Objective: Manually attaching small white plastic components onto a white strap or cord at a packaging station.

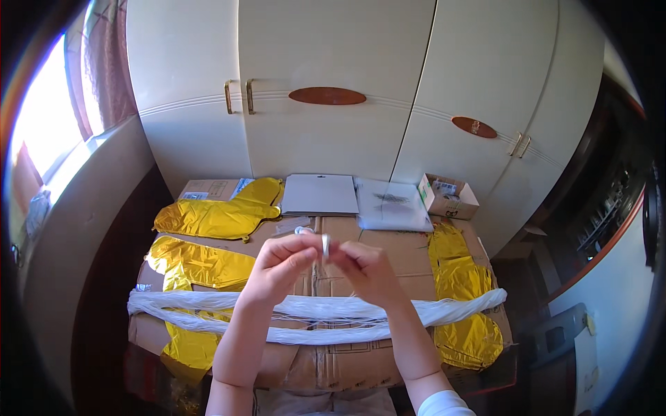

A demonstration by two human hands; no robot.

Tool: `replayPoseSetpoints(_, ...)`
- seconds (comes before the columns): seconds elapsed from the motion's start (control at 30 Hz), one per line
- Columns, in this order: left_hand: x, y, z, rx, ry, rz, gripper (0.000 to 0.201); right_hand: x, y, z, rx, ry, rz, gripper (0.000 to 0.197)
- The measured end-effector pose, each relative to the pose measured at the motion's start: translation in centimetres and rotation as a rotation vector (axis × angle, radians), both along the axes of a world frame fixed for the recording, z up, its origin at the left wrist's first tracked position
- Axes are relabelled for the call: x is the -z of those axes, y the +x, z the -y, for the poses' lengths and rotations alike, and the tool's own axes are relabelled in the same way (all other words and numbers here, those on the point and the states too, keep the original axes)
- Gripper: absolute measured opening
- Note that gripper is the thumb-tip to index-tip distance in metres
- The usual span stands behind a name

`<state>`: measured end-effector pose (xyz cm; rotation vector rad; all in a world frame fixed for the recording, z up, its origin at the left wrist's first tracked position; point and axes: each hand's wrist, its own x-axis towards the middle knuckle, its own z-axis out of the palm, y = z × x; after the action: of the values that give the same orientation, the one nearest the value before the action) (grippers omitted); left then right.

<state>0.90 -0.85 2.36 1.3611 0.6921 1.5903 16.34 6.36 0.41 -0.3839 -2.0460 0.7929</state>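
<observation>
left hand: the left hand (283,267) is raised over the middle of the cardboard box, fingertips pinched together on a small silvery piece
right hand: the right hand (365,269) meets it from the other side, thumb and forefinger closed on the same small silvery piece
small silvery piece: the small silvery piece (325,244) sits between the two sets of fingertips, above the box top; its exact kind is too small to tell
white cord: a long bundle of white cord (444,312) lies across the near part of the box, under both wrists, from edge to edge
gold foil balloons: flat gold foil balloons (215,216) lie on the left side of the box, with more along the right edge
cardboard box: the cardboard box (347,232) bears all of this
far end: a grey flat board (320,193), a clear plastic bag (393,202) and a small open carton (448,196) stand near the wardrobe doors (333,139)
</observation>
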Motion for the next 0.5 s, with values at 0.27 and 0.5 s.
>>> replayPoseSetpoints(0.27,0.4,-0.7,0.0,0.001,-0.03,-0.27,0.013,-0.1,0.5,-0.1,-0.013,-0.096,-0.123,0.012)
replayPoseSetpoints(0.5,0.3,0.1,-0.5,-0.353,0.054,-0.362,0.012,-0.6,0.7,0.6,-0.114,0.108,0.029,0.007)
